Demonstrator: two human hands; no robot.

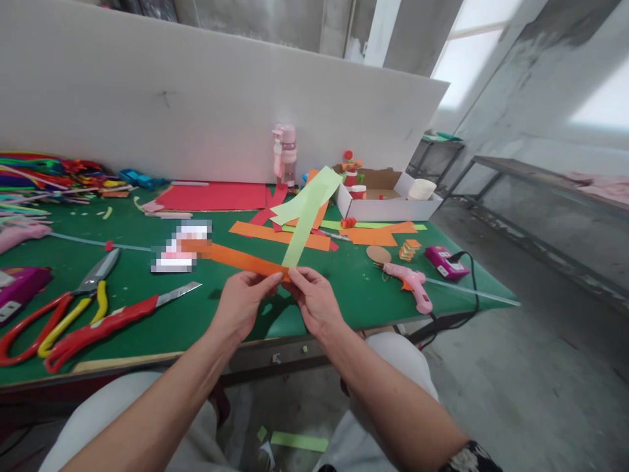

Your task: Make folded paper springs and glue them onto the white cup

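Above the table's front edge, my left hand (pixel 242 298) pinches an orange paper strip (pixel 236 256) near its right end. That strip reaches out to the left. Close beside it, my right hand (pixel 317 298) is closed at the spot where a light green paper strip (pixel 304 226) meets the orange one. The green strip slants up and away to the right. Whether the two strips are joined is hidden by my fingers. A red-handled knife (pixel 118 324) and scissors with red and yellow handles (pixel 81 305) lie left of my hands.
A pink glue gun (pixel 410 282) and a purple box with a cord (pixel 446 262) lie at the right. Behind are orange strips (pixel 280 235), red sheets (pixel 211 196), a pink bottle (pixel 285 157) and a white box (pixel 388 208). Pipe cleaners (pixel 44 174) pile up at the far left.
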